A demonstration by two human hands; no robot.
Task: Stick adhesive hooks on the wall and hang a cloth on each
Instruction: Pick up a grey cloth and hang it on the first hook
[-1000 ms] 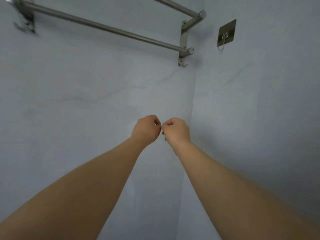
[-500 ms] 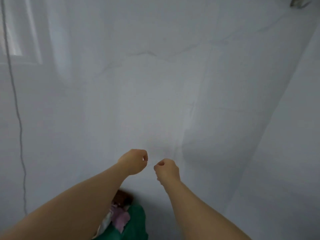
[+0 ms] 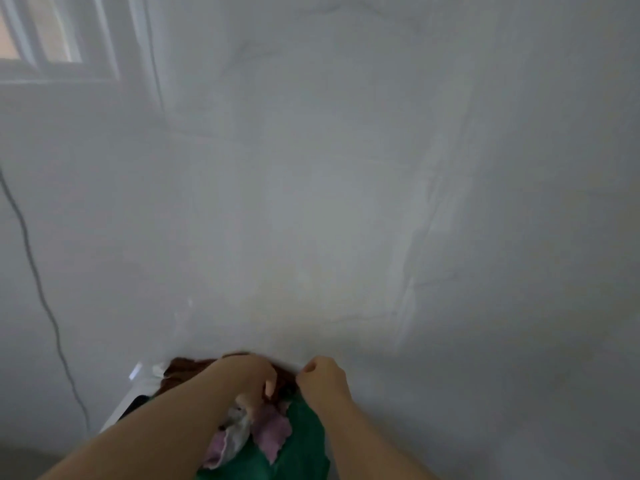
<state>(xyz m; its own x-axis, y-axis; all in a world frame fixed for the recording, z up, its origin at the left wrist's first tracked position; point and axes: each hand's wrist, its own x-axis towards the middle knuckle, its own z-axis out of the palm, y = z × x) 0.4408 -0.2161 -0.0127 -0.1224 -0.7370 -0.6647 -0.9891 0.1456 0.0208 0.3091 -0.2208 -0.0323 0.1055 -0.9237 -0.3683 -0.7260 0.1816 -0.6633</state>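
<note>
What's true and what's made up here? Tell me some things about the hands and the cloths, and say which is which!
1. The left hand is down on a pile of cloths. True.
2. The green cloth hangs from a hook. False: it lies low in the pile, and no hook is in view.
3. The right hand has its fingers curled. True.
4. The window is at the top right. False: it is at the top left.
5. A thin dark cable runs down the wall on the left. True.
</note>
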